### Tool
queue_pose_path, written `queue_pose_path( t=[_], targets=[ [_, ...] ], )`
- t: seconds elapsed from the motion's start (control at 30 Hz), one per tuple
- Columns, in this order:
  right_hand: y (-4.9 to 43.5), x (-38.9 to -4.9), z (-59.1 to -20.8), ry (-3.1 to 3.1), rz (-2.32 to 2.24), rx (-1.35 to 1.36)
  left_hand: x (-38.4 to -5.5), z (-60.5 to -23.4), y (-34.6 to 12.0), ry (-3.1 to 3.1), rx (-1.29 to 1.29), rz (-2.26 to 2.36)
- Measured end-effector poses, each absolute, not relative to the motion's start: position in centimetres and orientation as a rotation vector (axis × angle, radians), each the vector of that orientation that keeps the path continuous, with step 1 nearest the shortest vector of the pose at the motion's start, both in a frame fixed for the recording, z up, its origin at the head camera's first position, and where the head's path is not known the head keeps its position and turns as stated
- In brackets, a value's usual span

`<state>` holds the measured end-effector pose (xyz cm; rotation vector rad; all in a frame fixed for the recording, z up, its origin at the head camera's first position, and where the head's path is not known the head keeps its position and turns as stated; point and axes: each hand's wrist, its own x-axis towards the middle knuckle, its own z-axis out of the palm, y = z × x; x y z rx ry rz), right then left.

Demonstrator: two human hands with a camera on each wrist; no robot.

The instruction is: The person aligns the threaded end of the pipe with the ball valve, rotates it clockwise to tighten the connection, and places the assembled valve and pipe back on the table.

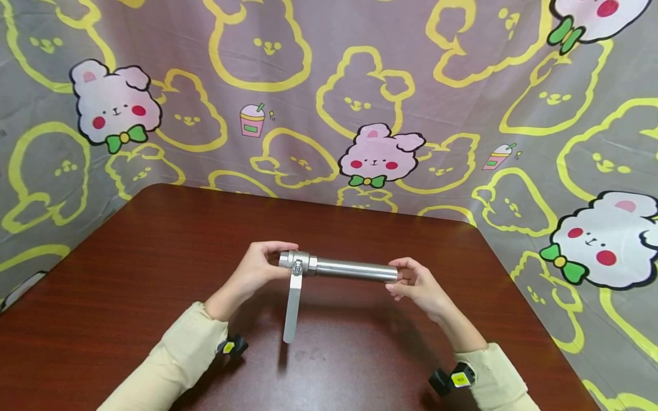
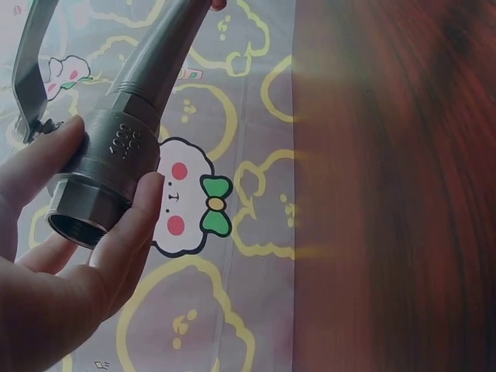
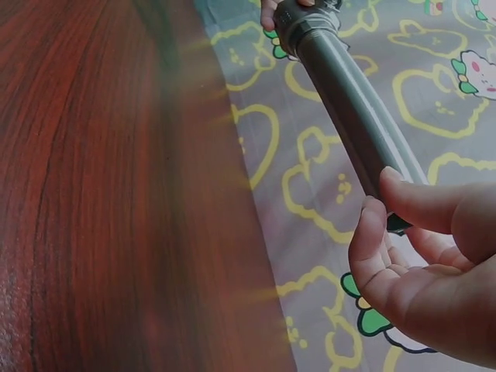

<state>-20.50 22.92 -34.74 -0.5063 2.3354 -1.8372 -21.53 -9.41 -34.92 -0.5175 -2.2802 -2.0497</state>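
Observation:
A steel ball valve (image 1: 298,264) with a long flat lever handle (image 1: 292,311) is held up over the table, a straight metal pipe (image 1: 356,270) joined to its right side. My left hand (image 1: 259,265) grips the valve body at its left end, thumb and fingers on opposite sides. The left wrist view shows the valve's open hex end (image 2: 77,213) facing that palm. At the pipe's far right end, my right hand (image 1: 418,288) pinches the tube between thumb and fingers. From the valve's stem the lever hangs down toward me.
Below the hands spreads a dark red-brown wooden table (image 1: 169,240). A grey curtain (image 1: 319,114) printed with yellow outlines and white bunnies rises behind its back and side edges. Dark wrist-worn devices (image 1: 235,346) sit at both sleeves.

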Motion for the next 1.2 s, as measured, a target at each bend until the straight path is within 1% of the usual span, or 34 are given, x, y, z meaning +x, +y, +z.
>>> queue_pose_path(
  t=[0.7, 0.93, 1.2],
  targets=[
    [22.95, -20.49, -34.60, 2.249, -1.767, -0.457, -21.46, -34.83, -9.51, -2.255, -0.517, -2.082],
    [22.63, -20.27, -34.19, 2.220, -1.827, -0.400, -21.40, -34.78, -9.56, -2.261, -0.518, -2.086],
    [22.55, -20.22, -34.33, 2.261, -1.850, -0.502, -21.48, -34.68, -9.70, -2.266, -0.512, -2.065]
  ],
)
